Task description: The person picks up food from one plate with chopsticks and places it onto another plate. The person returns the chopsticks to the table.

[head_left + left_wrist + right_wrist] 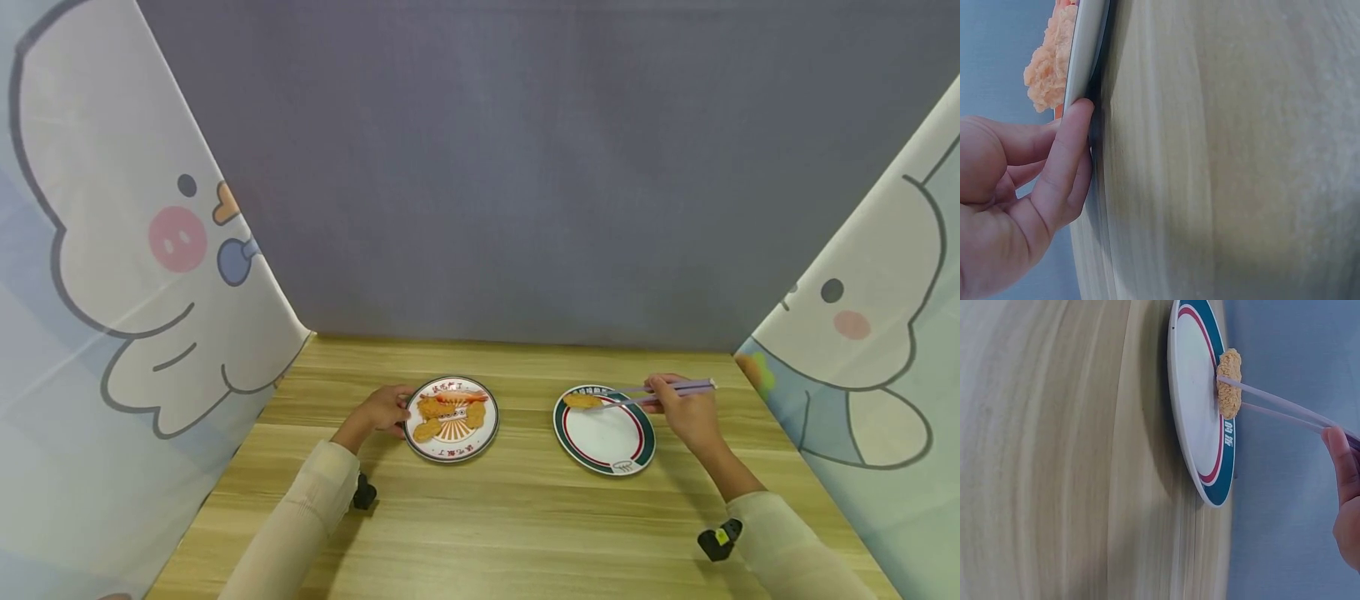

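Bare yellow-brown wooden tabletop [525, 417] leaves passage between a round white red-lettered plate [452, 431] and a round white green-rimmed plate [606, 437]. The left hand [385, 408] blocks the former's left; 2 slim lilac chopsticks [690, 386] and the right hand [684, 411] block the latter's right. Grey fabric [487, 183] walls the rear.

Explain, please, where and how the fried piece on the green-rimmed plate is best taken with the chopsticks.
Probably grip the fried piece across its middle, the chopsticks one on each long side, coming from above, on the side of the right hand. It is elongated and lies roughly left to right on the green-rimmed plate, so its narrow width suits this pinch.
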Demonstrator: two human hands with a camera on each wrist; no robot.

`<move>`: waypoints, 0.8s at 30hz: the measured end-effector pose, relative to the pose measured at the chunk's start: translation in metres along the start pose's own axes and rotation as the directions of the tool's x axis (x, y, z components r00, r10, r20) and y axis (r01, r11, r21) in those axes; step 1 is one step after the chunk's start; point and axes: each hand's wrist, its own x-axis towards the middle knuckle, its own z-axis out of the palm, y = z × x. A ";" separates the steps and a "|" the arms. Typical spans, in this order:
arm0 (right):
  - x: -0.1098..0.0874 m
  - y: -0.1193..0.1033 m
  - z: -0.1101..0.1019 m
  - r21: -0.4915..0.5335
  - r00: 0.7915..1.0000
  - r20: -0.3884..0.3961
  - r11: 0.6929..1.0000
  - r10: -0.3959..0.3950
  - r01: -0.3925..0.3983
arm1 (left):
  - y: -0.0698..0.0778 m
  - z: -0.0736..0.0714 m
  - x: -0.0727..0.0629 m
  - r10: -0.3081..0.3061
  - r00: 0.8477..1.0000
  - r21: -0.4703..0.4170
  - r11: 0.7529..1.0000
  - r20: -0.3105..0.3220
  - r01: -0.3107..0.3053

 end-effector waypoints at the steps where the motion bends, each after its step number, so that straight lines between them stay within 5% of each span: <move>1: 0.000 0.000 0.000 -0.005 1.000 0.002 1.000 0.004 -0.004 | 0.000 0.000 0.000 -0.001 1.000 -0.002 1.000 -0.001 0.001; 9: -0.002 0.002 -0.002 -0.056 0.998 0.025 0.997 0.050 -0.048 | -0.002 0.000 0.000 -0.004 1.000 0.004 1.000 -0.009 0.004; 24: -0.002 0.002 -0.002 0.014 0.994 0.063 0.996 0.085 -0.086 | 0.000 0.000 -0.001 -0.002 1.000 0.013 1.000 -0.008 0.002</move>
